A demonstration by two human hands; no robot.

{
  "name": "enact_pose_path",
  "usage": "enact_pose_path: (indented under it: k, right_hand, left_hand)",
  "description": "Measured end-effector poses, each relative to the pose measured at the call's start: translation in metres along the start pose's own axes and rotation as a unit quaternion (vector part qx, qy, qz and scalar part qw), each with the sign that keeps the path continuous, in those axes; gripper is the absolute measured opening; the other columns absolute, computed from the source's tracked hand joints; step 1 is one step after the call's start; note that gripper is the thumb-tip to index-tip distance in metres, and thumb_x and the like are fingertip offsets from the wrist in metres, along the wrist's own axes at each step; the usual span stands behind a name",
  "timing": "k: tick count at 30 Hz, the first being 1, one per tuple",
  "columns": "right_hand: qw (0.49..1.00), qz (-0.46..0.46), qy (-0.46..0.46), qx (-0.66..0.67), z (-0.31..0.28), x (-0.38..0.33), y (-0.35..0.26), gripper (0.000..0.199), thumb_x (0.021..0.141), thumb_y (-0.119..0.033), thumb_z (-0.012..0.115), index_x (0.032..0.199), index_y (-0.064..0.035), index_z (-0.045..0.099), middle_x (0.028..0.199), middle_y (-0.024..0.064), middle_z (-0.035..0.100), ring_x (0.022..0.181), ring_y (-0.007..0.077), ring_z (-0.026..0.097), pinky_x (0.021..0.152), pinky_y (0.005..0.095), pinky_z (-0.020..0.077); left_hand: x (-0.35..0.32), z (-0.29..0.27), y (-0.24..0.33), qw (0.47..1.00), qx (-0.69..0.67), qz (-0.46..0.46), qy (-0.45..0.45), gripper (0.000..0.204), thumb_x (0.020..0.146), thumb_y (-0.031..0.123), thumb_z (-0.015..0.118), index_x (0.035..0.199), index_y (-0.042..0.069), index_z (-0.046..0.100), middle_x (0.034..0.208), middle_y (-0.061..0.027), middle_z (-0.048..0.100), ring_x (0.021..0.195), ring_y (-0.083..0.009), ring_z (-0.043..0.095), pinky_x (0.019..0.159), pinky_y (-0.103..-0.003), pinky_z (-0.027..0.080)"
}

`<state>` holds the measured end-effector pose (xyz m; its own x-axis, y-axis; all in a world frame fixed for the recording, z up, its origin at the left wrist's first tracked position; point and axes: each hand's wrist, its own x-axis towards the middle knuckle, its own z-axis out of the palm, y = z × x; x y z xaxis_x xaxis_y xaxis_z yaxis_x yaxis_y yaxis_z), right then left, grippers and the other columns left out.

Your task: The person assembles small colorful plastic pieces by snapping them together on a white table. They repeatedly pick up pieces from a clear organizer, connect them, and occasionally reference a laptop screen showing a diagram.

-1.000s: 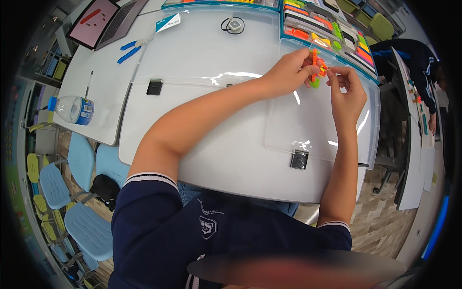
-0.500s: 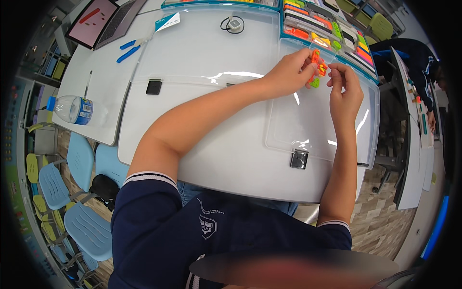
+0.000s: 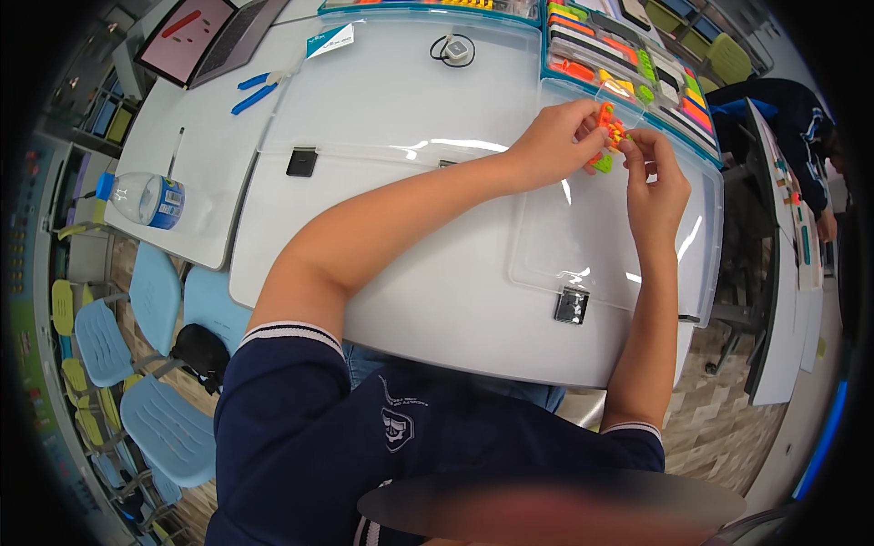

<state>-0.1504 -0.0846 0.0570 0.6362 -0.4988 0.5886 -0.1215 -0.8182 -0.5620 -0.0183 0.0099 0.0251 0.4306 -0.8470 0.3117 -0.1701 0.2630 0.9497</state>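
Observation:
Small orange, yellow and green plastic building pieces [image 3: 604,116], joined in a cluster, are held above a clear plastic lid [image 3: 583,227] at the right of the table. My left hand [image 3: 557,146] grips the cluster with closed thumb and fingers. From the other side my right hand [image 3: 657,177] meets it, thumb and forefinger pinched at its right edge. Whether a separate small piece sits in that pinch I cannot make out. A green part [image 3: 602,164] shows below the fingers; the rest of the cluster is partly covered by them.
Beyond my hands stands a sorted parts tray [image 3: 628,64] of colourful pieces. Leftward lie a white device with a black cable [image 3: 453,51], a card [image 3: 330,40], blue-handled pliers [image 3: 255,96], a laptop [image 3: 218,45] and a water bottle [image 3: 146,199]. Chairs [image 3: 168,428] stand left; another person [image 3: 792,118] is at right.
My right thumb and forefinger have closed in on the cluster's right edge, where before they were slightly apart from it. The whole view has shifted slightly.

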Motion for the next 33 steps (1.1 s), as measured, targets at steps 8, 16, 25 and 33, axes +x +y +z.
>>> enact_pose_path:
  k: [8, 16, 25, 33]
  right_hand:
    - [0.998, -0.058, 0.01, -0.018, -0.0002, 0.0004, -0.0005, 0.011, 0.084, -0.006, 0.071, 0.095, -0.0041, 0.07, 0.082, 0.005, 0.064, 0.063, 0.0123, 0.057, 0.053, 0.0263, 0.0436]
    - [0.999, -0.04, -0.014, -0.023, 0.0012, -0.0019, 0.0013, 0.011, 0.084, -0.006, 0.072, 0.095, -0.0054, 0.07, 0.08, 0.0026, 0.064, 0.064, 0.0082, 0.055, 0.053, 0.0216, 0.0422]
    - [0.998, -0.052, -0.028, -0.008, 0.0008, -0.0004, -0.0002, 0.011, 0.085, -0.005, 0.071, 0.096, -0.0045, 0.069, 0.082, 0.0028, 0.065, 0.065, 0.0082, 0.055, 0.055, 0.0216, 0.043]
    - [0.999, -0.009, 0.021, 0.048, -0.0002, 0.0024, 0.001, 0.009, 0.092, -0.007, 0.062, 0.096, -0.0025, 0.069, 0.085, 0.006, 0.063, 0.066, 0.012, 0.057, 0.057, 0.0247, 0.0447]
  left_hand:
    - [0.0007, -0.0008, -0.0032, 0.999, -0.032, -0.006, 0.019, 0.037, 0.095, 0.009, 0.058, 0.128, -0.003, 0.049, 0.105, -0.0134, 0.067, 0.095, -0.0165, 0.067, 0.079, -0.03, 0.058]
    - [0.0033, -0.0005, -0.0084, 0.996, -0.084, 0.001, 0.004, 0.047, 0.093, 0.011, 0.064, 0.132, -0.005, 0.044, 0.103, -0.0152, 0.066, 0.095, -0.0187, 0.067, 0.079, -0.031, 0.059]
    - [0.0043, -0.0035, -0.0095, 0.994, -0.11, -0.016, 0.009, 0.044, 0.092, 0.008, 0.065, 0.128, -0.006, 0.045, 0.103, -0.0177, 0.065, 0.091, -0.0214, 0.069, 0.078, -0.031, 0.059]
    - [0.0026, -0.0017, -0.0041, 1.0, 0.008, 0.008, 0.021, 0.042, 0.089, 0.01, 0.068, 0.126, -0.001, 0.052, 0.101, -0.0116, 0.067, 0.092, -0.0186, 0.068, 0.078, -0.03, 0.057]
